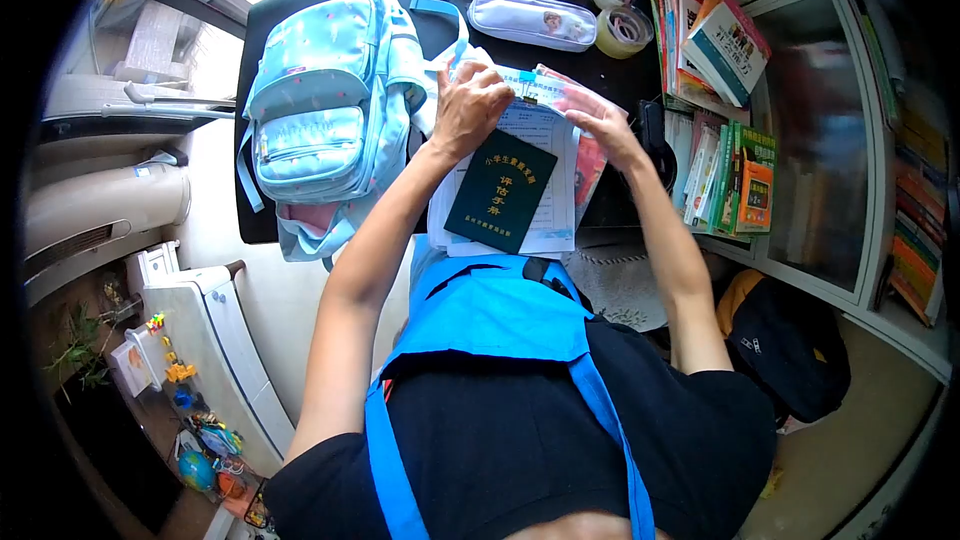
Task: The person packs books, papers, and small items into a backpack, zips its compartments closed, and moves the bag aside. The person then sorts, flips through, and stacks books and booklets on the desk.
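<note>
Right of the light-blue backpack [310, 60] at upper left, the papers [558, 205] lie stacked at upper centre, the green booklet [503, 190] on top. Pink sheets [590, 165] jut out, so the pile looks gathered but not squared. The left hand [470, 105] grasps its top edge; whether the right hand [603, 128] grips, I cannot tell.

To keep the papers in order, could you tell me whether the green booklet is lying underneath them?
No, the green booklet lies on top of the papers.
</note>
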Tool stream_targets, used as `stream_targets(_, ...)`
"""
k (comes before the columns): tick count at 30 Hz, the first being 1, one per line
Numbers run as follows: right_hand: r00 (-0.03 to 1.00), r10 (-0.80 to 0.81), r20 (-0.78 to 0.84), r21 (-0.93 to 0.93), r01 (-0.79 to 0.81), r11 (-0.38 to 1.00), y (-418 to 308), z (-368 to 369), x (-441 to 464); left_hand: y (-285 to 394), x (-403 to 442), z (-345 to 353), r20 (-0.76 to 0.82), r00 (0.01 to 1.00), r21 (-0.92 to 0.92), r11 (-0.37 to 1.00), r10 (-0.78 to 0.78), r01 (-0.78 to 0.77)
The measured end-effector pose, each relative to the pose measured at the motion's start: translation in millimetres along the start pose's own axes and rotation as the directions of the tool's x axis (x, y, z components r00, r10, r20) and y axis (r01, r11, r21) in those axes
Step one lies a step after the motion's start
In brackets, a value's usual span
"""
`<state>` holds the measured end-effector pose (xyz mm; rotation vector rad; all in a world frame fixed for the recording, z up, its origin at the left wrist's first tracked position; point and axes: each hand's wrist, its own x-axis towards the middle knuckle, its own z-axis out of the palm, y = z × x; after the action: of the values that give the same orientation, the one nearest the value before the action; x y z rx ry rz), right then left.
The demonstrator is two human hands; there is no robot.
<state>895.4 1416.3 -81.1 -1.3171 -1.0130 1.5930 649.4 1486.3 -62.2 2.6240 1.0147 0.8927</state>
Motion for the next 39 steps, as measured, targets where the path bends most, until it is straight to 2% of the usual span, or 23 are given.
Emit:
stream_targets(2,0.994,-0.018,-0.107,0.247,0.044,0.968,20.3,9.9,-8.7,-0.4,-0.4,3.5,0.016,1.0,0.004,1.0,-0.026,0.026)
stream_targets(3,0.994,-0.016,-0.106,0.249,0.042,0.968,29.1,8.6,-8.8,0.6,-0.4,3.3,-0.022,0.999,0.018,0.999,-0.043,0.043)
stream_targets(5,0.972,-0.135,-0.194,0.071,0.151,0.986,44.8,5.0,-5.8,1.9,-1.8,0.2,-0.069,0.995,0.085,0.994,-0.066,0.072)
stream_targets(6,0.971,-0.137,-0.197,0.074,0.154,0.985,53.1,0.8,-0.5,2.0,-3.0,-1.2,-0.066,0.996,0.086,0.994,-0.061,0.066)
stream_targets(8,0.935,-0.107,-0.337,-0.004,0.112,0.994,63.9,-6.2,9.4,1.7,-8.5,-5.4,-0.189,0.929,-0.062,0.948,-0.319,0.313)
stream_targets(9,0.911,-0.125,-0.394,-0.034,0.122,0.992,63.2,-3.9,11.0,-0.9,-15.2,-10.6,-0.196,0.924,-0.128,0.943,-0.328,0.307)
stream_targets(12,0.914,-0.072,-0.399,-0.051,0.056,0.997,64.9,-6.7,14.6,4.6,-51.2,-11.7,-0.068,0.858,-0.3,0.83,-0.509,0.469)
stream_targets(15,0.925,-0.037,-0.379,-0.113,-0.007,0.994,69.6,-16.1,17.4,24.1,-96.0,-5.5,-0.087,0.826,-0.201,0.821,-0.558,0.534)
stream_targets(17,0.907,0.039,-0.419,-0.188,-0.129,0.974,69.3,-15.1,13.8,35.0,-123.8,0.1,-0.042,0.763,-0.264,0.744,-0.645,0.614)
stream_targets(18,0.911,0.042,-0.411,-0.193,-0.132,0.972,67.7,-8.7,8.7,40.3,-133.1,1.2,-0.014,0.721,-0.272,0.696,-0.693,0.664)
stream_targets(20,0.843,-0.071,-0.532,-0.139,-0.004,0.99,65.7,6.7,1.6,41.1,-148.3,10.7,-0.024,0.715,-0.25,0.697,-0.699,0.673)
stream_targets(22,0.723,-0.218,-0.656,-0.291,0.024,0.956,81.6,12.5,6.9,41.4,-153.1,11.9,-0.036,0.71,-0.224,0.698,-0.703,0.68)
stream_targets(24,0.659,-0.332,-0.674,-0.421,0.026,0.907,101.2,13.6,4.7,38.8,-148.9,10.3,0.023,0.673,-0.273,0.643,-0.739,0.716)
stream_targets(25,0.689,-0.216,-0.692,-0.349,-0.058,0.935,100.5,18.6,-5.4,36.8,-148.8,10.2,0.11,0.628,-0.336,0.566,-0.77,0.753)
stream_targets(26,0.695,-0.092,-0.713,-0.213,-0.089,0.973,102.5,27.8,-14.9,36.2,-149.6,11.9,0.108,0.63,-0.34,0.567,-0.769,0.751)
stream_targets(28,0.77,0.007,-0.639,-0.018,-0.025,1.0,112.9,44.6,-35.1,36.8,-153.5,18.7,0.073,0.667,-0.336,0.611,-0.742,0.717)
stream_targets(30,0.802,0.058,-0.595,0.045,-0.039,0.998,132.4,59.2,-47.7,45.0,-151.5,14.1,0.083,0.67,-0.374,0.6,-0.738,0.707)
stream_targets(31,0.774,-0.037,-0.632,-0.169,-0.09,0.982,142.2,62.0,-46.7,49.3,-151.8,12.1,0.097,0.671,-0.408,0.586,-0.735,0.7)
stream_targets(32,0.769,-0.036,-0.638,-0.166,-0.092,0.982,148.2,56.9,-47.0,51.1,-151.1,11.0,0.103,0.675,-0.408,0.588,-0.73,0.698)
stream_targets(34,0.832,0.107,-0.545,0.093,-0.067,0.993,134.4,55.0,-46.4,51.1,-150.9,12.4,0.1,0.645,-0.41,0.56,-0.757,0.72)
stream_targets(36,0.83,0.085,-0.551,0.091,-0.042,0.995,125.9,52.6,-45.5,51.6,-156.1,13.3,0.118,0.621,-0.419,0.528,-0.775,0.738)
stream_targets(38,0.853,0.156,-0.499,0.127,-0.106,0.986,112.2,49.1,-48.8,48.5,-163.0,16.0,0.139,0.594,-0.428,0.493,-0.792,0.758)
stream_targets(39,0.855,0.174,-0.488,0.146,-0.116,0.982,110.9,44.9,-48.2,44.4,-165.4,17.6,0.174,0.538,-0.447,0.421,-0.824,0.789)
